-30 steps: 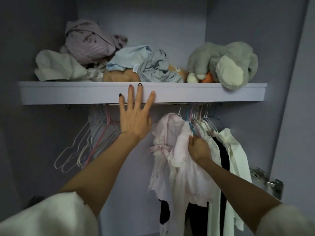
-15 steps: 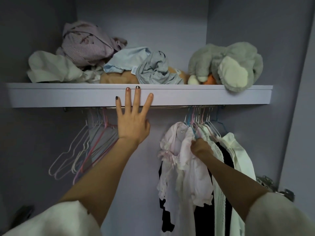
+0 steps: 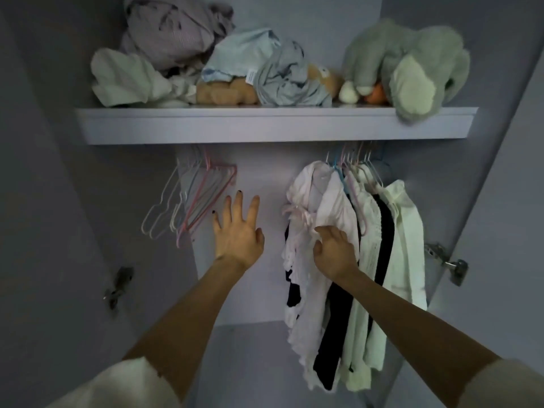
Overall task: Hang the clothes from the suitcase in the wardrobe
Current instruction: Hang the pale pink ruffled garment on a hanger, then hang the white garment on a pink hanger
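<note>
Inside the wardrobe, a white and pale-pink frilled garment (image 3: 323, 195) hangs on a hanger at the left end of a row of hung clothes, beside a black garment (image 3: 384, 231) and a cream one (image 3: 409, 231). My right hand (image 3: 335, 250) rests on the frilled garment's front with loosely spread fingers. My left hand (image 3: 238, 231) hovers in the gap left of the clothes, fingers spread, holding nothing. A bunch of empty wire hangers (image 3: 194, 201) hangs further left. The rail is hidden behind the shelf edge. No suitcase is in view.
The shelf (image 3: 265, 125) above the rail holds crumpled clothes (image 3: 170, 33), a brown soft toy and a grey plush elephant (image 3: 412, 69) that overhangs its right end. Door hinges sit at the left (image 3: 117, 287) and right (image 3: 450, 263). The wardrobe floor lies below.
My left hand has dropped from the shelf's front edge to below it. My right hand has let go of the garment near the hanger, slid lower and opened. The view has tilted down.
</note>
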